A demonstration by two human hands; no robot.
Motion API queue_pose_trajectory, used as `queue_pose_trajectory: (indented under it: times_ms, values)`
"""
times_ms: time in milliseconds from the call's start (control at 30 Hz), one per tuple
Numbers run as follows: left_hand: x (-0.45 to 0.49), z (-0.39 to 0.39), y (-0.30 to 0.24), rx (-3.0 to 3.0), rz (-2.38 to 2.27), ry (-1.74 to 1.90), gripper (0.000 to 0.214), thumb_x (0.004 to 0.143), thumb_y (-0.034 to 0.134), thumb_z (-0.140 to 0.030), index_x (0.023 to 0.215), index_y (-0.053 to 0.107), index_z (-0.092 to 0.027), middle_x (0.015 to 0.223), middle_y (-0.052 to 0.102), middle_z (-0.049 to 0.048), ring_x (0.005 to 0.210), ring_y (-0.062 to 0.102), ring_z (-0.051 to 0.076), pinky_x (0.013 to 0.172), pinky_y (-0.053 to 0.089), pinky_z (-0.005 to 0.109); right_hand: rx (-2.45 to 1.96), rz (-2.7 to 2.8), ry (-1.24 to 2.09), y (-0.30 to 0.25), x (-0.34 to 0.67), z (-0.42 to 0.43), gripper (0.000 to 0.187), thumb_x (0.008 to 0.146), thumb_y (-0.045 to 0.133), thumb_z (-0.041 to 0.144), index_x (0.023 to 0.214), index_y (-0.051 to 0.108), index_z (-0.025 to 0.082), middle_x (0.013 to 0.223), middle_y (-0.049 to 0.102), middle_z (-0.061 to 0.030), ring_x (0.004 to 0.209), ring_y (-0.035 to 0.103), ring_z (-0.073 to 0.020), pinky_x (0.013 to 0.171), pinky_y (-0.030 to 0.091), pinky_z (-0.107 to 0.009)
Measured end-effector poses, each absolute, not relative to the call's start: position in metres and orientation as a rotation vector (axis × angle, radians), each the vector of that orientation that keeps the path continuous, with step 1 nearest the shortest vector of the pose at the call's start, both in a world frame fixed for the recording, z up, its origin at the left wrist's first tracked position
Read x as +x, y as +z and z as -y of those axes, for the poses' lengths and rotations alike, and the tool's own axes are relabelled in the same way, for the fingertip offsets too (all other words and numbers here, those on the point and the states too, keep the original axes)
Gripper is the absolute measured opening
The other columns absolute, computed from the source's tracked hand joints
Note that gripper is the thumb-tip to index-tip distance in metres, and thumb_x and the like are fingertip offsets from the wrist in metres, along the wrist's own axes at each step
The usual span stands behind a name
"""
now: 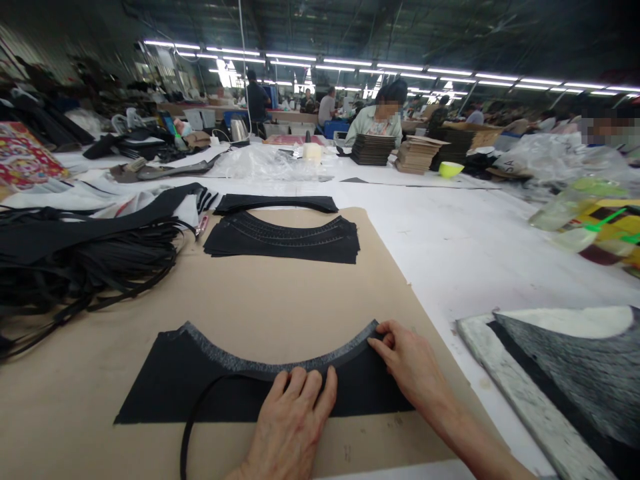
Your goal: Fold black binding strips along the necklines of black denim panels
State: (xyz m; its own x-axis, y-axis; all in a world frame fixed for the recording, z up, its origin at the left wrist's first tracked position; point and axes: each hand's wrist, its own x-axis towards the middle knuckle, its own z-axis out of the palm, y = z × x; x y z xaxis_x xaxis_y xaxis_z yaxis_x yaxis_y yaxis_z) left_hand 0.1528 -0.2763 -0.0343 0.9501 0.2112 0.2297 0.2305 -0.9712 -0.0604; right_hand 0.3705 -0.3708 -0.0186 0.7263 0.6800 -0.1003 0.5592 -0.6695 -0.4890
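Observation:
A black fabric panel (150,383) with a curved upper edge lies flat on brown paper in front of me. Along that curve runs a speckled grey band (225,358), and a narrow black strip (186,433) follows below it, its loose end looping down toward the front edge. My left hand (295,417) rests on the panel, its bent fingertips pressing the strip against the fabric at mid-curve. At the right tip of the curve, my right hand (407,357) pinches the strip's end between thumb and fingers at the panel's corner.
Behind lie stacked black curved pieces (283,240) with stitched lines. A heap of black strips (75,267) is at left. Grey speckled fabric (580,360) lies on a marbled slab (520,387) at right. Further back are cardboard stacks (417,153), a green bowl (450,169) and a person (375,123).

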Motion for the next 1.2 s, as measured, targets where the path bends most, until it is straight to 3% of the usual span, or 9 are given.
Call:
queue_pose_trajectory:
  times_ms: [400, 667, 1200]
  values:
    - [0.1529, 0.2768, -0.0352, -3.024, 0.341, -0.315, 0.057, 0.082, 0.055, -0.026, 0.137, 0.041, -0.018, 0.101, 0.054, 0.0057, 0.090, 0.042, 0.023, 0.082, 0.034, 0.037, -2.354, 0.894, 0.441, -0.0224, 0.3729, 0.3735, 0.016, 0.081, 0.050, 0.036, 0.074, 0.054, 0.023, 0.063, 0.061, 0.0007, 0.055, 0.058, -0.0159, 0.052, 0.038, -0.026]
    - [0.1527, 0.2764, -0.0337, -3.037, 0.347, -0.271, 0.058, 0.084, 0.053, -0.026, 0.139, 0.037, -0.019, 0.101, 0.052, 0.0070, 0.092, 0.042, 0.023, 0.082, 0.034, 0.037, -2.349, 0.989, 0.379, -0.0217, 0.3711, 0.3749, 0.024, 0.088, 0.041, 0.039, 0.072, 0.048, 0.024, 0.066, 0.060, -0.0011, 0.058, 0.055, -0.0174, 0.055, 0.035, -0.029]
    - [0.1522, 0.2772, -0.0269, -3.039, 0.369, -0.298, 0.055, 0.085, 0.055, -0.027, 0.137, 0.041, -0.019, 0.100, 0.054, 0.0043, 0.090, 0.041, 0.022, 0.083, 0.033, 0.038, -2.516, 1.014, 0.350, -0.0190, 0.3686, 0.3694, 0.022, 0.090, 0.038, 0.039, 0.074, 0.044, 0.025, 0.063, 0.057, 0.0002, 0.062, 0.055, -0.0197, 0.058, 0.031, -0.030]
